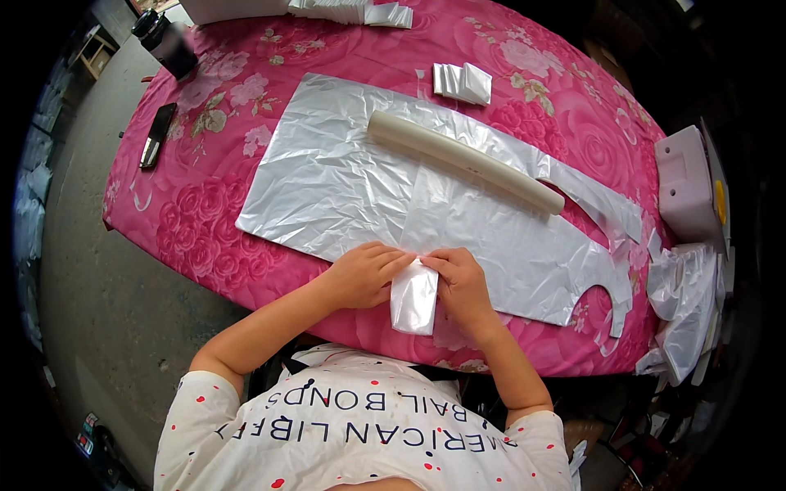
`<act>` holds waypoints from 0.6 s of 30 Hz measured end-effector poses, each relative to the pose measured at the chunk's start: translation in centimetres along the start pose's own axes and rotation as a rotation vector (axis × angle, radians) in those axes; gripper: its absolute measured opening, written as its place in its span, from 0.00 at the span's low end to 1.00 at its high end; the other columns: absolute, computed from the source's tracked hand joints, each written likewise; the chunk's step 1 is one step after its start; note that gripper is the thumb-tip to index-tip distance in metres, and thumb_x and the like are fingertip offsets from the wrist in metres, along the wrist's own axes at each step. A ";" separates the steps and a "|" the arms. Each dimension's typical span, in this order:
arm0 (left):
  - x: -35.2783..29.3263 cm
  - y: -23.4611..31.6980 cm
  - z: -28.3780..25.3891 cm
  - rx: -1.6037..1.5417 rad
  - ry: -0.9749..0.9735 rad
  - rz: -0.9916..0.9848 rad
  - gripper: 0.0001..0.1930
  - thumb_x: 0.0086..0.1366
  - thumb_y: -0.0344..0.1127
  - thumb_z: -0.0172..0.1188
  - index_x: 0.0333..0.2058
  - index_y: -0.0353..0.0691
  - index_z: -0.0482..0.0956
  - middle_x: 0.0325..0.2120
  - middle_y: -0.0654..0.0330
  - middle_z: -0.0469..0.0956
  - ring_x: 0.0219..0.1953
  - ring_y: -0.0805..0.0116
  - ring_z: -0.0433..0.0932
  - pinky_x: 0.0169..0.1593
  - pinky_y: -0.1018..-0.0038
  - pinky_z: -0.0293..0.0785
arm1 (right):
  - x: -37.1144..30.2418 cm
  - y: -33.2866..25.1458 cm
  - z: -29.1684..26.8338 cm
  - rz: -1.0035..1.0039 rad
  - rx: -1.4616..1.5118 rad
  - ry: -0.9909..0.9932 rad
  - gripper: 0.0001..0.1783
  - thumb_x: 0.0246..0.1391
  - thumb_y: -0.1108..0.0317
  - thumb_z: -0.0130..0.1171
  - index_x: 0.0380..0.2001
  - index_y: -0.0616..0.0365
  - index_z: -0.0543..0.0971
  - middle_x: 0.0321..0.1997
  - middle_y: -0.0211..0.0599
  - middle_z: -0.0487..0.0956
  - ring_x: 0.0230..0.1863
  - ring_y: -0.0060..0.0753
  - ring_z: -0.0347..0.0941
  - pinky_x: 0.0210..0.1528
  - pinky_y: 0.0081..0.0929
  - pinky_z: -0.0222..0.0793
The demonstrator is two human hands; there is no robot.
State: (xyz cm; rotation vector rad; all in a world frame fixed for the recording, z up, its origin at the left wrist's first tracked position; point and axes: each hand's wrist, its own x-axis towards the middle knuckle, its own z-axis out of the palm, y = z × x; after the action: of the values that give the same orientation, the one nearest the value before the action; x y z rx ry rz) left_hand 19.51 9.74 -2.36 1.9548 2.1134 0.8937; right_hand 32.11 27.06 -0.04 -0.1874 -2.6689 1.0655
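Observation:
Close to the table's near edge, a small folded plastic bag (414, 304), white and shiny, hangs down between my hands. My left hand (367, 274) pinches its upper left corner with the fingertips. At the upper right corner, my right hand (460, 282) grips it between thumb and fingers. Just beyond both hands lie flat silvery-white plastic bags (315, 176) with cut-out handles at the right end; how many are layered cannot be told. A long cream-coloured tube (463, 161) rests diagonally across them.
A small pile of folded bags (463, 83) sits beyond the tube, with more folded bags (352, 11) at the far edge. A phone (158, 136) and a dark bottle (165, 42) are on the left. At right stand a pale box (686, 184) and crumpled plastic (686, 303). Pink flowered cloth (205, 233) covers the table.

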 end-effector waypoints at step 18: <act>2.1 2.4 2.9 0.154 -0.038 -0.262 0.34 0.59 0.42 0.51 0.59 0.28 0.54 0.62 0.46 0.51 0.66 0.54 0.46 0.66 0.60 0.40 | 5.1 1.6 -1.3 0.774 0.336 -0.239 0.13 0.51 0.63 0.56 0.22 0.63 0.77 0.16 0.34 0.76 0.17 0.24 0.74 0.19 0.23 0.65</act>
State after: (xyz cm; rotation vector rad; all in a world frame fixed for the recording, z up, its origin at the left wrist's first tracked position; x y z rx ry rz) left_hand 22.59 12.69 -2.91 1.6867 2.4063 0.6579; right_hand 27.64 30.17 0.74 -1.1518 -2.5911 1.8256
